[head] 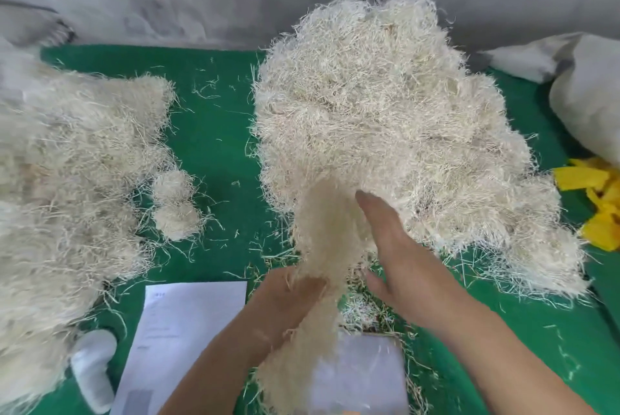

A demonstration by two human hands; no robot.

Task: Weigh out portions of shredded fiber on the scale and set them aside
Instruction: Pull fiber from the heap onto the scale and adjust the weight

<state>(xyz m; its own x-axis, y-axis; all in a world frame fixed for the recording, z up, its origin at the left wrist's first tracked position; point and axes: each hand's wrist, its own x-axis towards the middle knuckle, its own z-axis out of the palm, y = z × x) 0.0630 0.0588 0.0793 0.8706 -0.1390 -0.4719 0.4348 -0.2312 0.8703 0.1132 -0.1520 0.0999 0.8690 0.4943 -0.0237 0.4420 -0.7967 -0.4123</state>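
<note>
The left hand (288,300) pinches a blurred tuft (322,267) of fiber that hangs over its fingers, hiding them. The right hand (399,257) lies with fingers straight against the near edge of the big fiber heap (385,119). The tuft partly covers the scale (362,377), which is cut off at the near edge. A paper (181,324) lies left of it on the green desk (218,132). Another heap (67,173) runs off left. A grey sack (590,89) and yellow strips (597,200) are cut off at right; the sack's contents are hidden.

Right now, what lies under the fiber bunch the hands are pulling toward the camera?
Under the bunch, gripped by the left hand, a pale flat platform shows, likely the scale. Its display and left part are covered. The right hand rests open beside it.
</note>
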